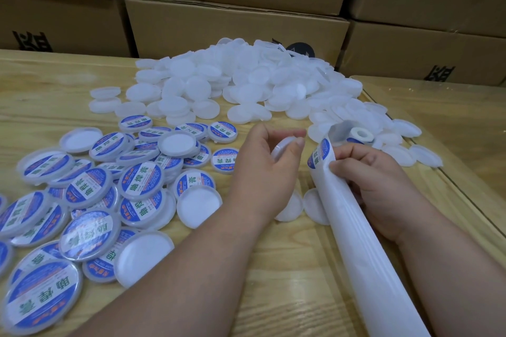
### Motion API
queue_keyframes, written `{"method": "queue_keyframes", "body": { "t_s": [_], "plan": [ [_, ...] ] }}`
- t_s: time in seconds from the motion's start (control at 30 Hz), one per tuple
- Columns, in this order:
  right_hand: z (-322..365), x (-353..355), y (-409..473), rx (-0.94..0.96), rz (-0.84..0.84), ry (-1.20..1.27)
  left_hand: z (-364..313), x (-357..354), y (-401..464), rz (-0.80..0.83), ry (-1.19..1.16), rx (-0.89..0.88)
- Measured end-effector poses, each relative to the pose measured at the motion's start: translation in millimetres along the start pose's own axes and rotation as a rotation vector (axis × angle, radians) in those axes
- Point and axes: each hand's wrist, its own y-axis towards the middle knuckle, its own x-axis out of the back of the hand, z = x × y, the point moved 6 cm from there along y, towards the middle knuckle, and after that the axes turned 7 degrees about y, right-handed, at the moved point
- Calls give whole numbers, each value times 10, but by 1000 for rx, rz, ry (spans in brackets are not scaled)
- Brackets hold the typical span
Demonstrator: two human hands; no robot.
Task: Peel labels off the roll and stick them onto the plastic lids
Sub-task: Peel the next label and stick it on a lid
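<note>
Head view, down onto table [273,268]

light: bright, even, soft, from overhead | shadows: faint, under the forearms | glare: white plastic lids [246,82] at 12 o'clock nearly blown out | blur: labelled lids [43,293] at 8 o'clock soft and smeared | distortion: wide-angle stretch at the edges
</note>
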Motion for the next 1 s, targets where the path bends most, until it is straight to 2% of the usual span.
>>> {"method": "queue_keyframes", "body": {
  "t_s": [0.1,0.33,0.6,0.77,0.87,1.0],
  "plan": [
    [5,-25,-8,4,14,27,-29,-10,0,14,17,-48],
    [10,-57,-19,-1,31,85,-29,-112,-45,176,106,-2],
    [1,-55,-13,49,34,55,9,-64,-18,113,172,47],
    [26,-52,3,73,30,115,27,51,17,-75,92,106],
    [13,-15,12,94,-16,108,79,125,31,-162,14,202],
    [40,36,-8,204,-124,29,111,142,35,-167,-41,267]
  ]
}}
